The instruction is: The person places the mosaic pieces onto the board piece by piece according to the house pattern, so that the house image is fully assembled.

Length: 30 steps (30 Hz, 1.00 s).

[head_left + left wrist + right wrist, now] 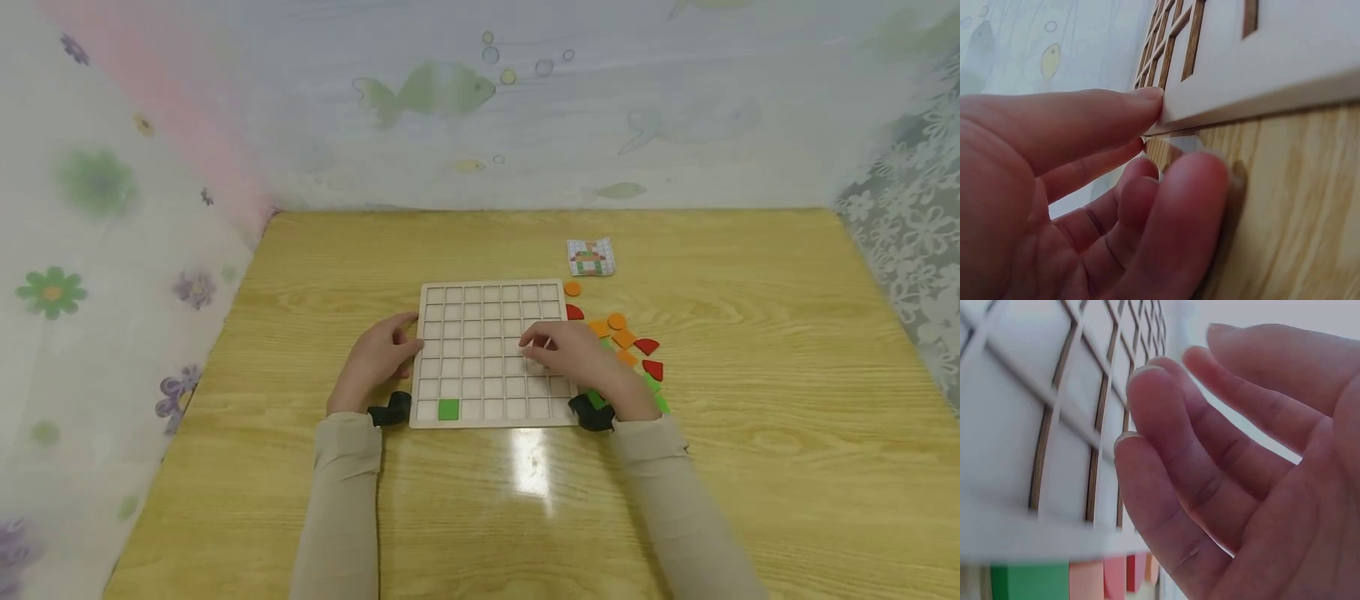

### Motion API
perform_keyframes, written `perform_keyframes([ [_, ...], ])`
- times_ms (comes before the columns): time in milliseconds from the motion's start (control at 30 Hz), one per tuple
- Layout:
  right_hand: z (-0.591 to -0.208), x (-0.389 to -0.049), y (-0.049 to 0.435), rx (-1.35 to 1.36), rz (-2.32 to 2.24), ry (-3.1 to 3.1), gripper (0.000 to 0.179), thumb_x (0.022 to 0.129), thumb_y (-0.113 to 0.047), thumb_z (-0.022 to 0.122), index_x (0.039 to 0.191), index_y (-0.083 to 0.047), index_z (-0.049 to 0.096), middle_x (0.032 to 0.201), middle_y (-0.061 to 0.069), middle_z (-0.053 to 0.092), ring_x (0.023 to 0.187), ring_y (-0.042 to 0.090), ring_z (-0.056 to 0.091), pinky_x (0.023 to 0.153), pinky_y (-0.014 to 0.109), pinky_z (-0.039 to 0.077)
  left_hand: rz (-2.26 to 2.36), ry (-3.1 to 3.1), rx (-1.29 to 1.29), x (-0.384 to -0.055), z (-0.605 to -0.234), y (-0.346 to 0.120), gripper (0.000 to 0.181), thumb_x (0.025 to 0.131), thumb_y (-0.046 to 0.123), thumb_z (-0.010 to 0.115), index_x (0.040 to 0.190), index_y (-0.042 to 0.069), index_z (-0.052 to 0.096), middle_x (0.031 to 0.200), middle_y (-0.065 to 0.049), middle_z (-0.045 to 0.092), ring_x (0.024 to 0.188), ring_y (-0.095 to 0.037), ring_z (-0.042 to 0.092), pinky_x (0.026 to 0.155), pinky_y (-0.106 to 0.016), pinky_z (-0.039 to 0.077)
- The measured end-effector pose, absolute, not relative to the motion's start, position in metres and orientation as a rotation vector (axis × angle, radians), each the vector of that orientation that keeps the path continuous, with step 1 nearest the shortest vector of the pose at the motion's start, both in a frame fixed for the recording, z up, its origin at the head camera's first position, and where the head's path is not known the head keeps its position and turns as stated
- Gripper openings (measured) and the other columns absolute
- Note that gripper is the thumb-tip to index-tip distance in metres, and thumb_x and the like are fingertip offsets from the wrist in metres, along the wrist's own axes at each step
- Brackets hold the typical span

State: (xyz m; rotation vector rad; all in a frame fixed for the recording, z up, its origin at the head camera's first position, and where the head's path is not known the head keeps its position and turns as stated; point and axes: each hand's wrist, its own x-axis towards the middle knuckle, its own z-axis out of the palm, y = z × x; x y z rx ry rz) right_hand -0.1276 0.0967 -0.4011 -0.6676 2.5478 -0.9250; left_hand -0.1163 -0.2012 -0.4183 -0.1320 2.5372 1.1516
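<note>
A pale wooden grid board (491, 425) lies flat on the table, with one green square (448, 409) in a cell of its nearest row, second from the left. At the board's left edge is my left hand (377, 354). In the left wrist view its fingertips (1149, 97) touch the board's side, and nothing is held. Over the right part of the grid hovers my right hand (573, 354), its fingers loosely bent. The right wrist view shows nothing between the thumb and fingers (1160, 409).
Right of the board lie loose pieces: orange circles (617, 321), orange squares (624, 338), red quarter-rounds (652, 369) and green pieces (651, 383), some hidden behind the right arm. A small pattern card (591, 257) lies beyond them. The wooden table (337, 250) meets a wall at the back.
</note>
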Motion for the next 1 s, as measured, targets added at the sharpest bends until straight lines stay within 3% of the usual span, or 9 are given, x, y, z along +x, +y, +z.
perform_keyframes([
  [167, -0.399, -0.135, 0.117, -0.547, -0.991, 2.498, 0.02, 0.089, -0.031, 0.055, 0.102, -0.017, 0.062, 0.087, -0.002, 0.059, 0.072, 0.015, 0.055, 0.066, 0.03, 0.045, 1.176, 2.526, -0.156, -0.115, -0.419, -0.201, 0.051, 0.088, 0.024, 0.057, 0.136, 0.021, 0.038, 0.09, -0.009, 0.046, 0.058, -0.019, 0.056, 0.053, -0.03, 0.05],
  [433, -0.402, -0.142, 0.151, -0.487, -0.967, 2.535, 0.022, 0.088, -0.028, 0.056, 0.106, -0.016, 0.061, 0.095, -0.001, 0.058, 0.088, 0.017, 0.052, 0.078, 0.035, 0.042, 1.225, 2.498, -0.177, -0.11, -0.42, -0.205, 0.049, 0.089, 0.021, 0.056, 0.135, 0.021, 0.039, 0.093, -0.009, 0.044, 0.058, -0.02, 0.053, 0.053, -0.03, 0.051],
  [700, -0.405, -0.143, 0.175, -0.41, -0.905, 2.507, 0.025, 0.087, -0.025, 0.058, 0.108, -0.012, 0.061, 0.096, 0.003, 0.057, 0.086, 0.02, 0.049, 0.077, 0.035, 0.04, 1.203, 2.505, -0.172, -0.111, -0.423, -0.207, 0.049, 0.089, 0.024, 0.055, 0.135, 0.024, 0.039, 0.092, -0.008, 0.046, 0.057, -0.02, 0.054, 0.053, -0.031, 0.05],
  [1000, -0.402, -0.145, 0.183, -0.386, -0.84, 2.502, 0.028, 0.084, -0.011, 0.061, 0.111, -0.007, 0.059, 0.098, 0.009, 0.055, 0.087, 0.024, 0.047, 0.078, 0.037, 0.04, 1.198, 2.507, -0.136, -0.119, -0.421, -0.206, 0.048, 0.09, 0.023, 0.055, 0.135, 0.023, 0.039, 0.094, -0.008, 0.045, 0.055, -0.02, 0.055, 0.052, -0.031, 0.05],
])
